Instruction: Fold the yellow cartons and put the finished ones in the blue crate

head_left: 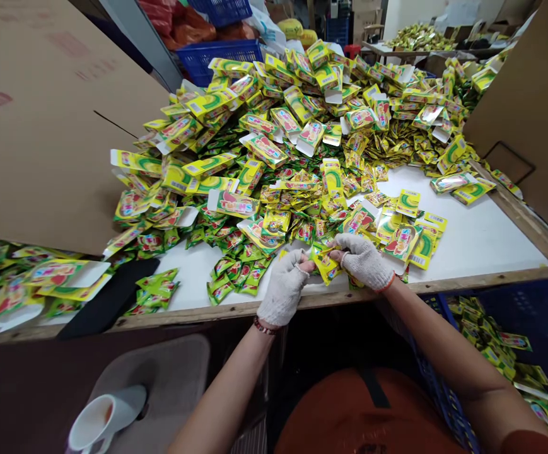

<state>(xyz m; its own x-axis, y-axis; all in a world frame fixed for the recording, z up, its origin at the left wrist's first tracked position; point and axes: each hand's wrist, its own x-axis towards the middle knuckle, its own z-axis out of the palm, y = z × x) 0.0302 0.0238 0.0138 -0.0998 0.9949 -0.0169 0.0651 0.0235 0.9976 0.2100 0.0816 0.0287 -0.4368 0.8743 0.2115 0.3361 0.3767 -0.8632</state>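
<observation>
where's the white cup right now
Head view, bottom left: the white cup rests on a grey seat below the table's wooden edge, left of the left hand.

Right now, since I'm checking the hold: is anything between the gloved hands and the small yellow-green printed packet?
Nothing visible. The left hand and right hand both pinch the small yellow-green printed packet directly, at the near edge of the white table.

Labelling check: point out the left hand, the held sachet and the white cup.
left hand [284, 289], head view, back of the glove.
sachet [325, 266], head view, yellow middle.
white cup [94, 421], head view, inner wall.
</observation>
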